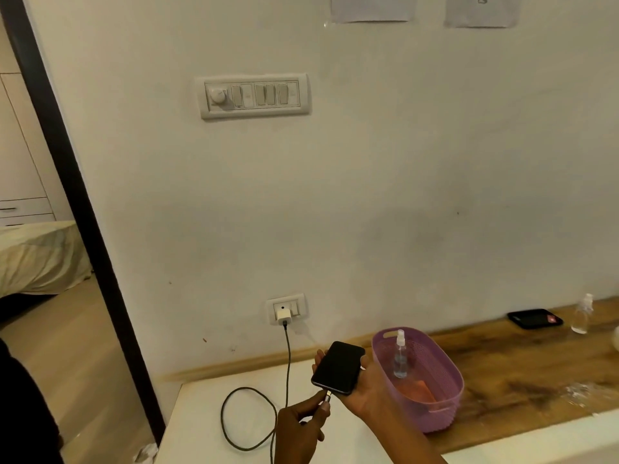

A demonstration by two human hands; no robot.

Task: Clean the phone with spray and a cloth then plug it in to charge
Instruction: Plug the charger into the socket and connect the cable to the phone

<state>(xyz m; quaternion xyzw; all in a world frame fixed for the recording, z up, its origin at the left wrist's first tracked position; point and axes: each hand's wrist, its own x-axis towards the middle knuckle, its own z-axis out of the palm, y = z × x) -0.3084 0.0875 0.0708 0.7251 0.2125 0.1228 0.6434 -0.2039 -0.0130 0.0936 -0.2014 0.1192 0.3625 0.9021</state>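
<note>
A black phone [338, 366] lies screen up and dark in the palm of my right hand [366, 391], above the white table [201, 430]. My left hand [298, 430] pinches the cable connector [326, 396], whose tip touches the phone's bottom edge; how far it is in I cannot tell. The dark cable [222, 413] loops on the table and runs up to a white charger [284, 317] in the wall socket [299, 308]. A clear spray bottle [400, 356] and an orange cloth [420, 390] sit inside a purple basket [435, 420].
The basket stands just right of my right hand on a wooden counter [519, 363]. Further right lie a second black phone [534, 318] and another clear bottle [582, 313]. A switch panel [254, 95] is high on the wall. A dark door frame [83, 212] borders the left.
</note>
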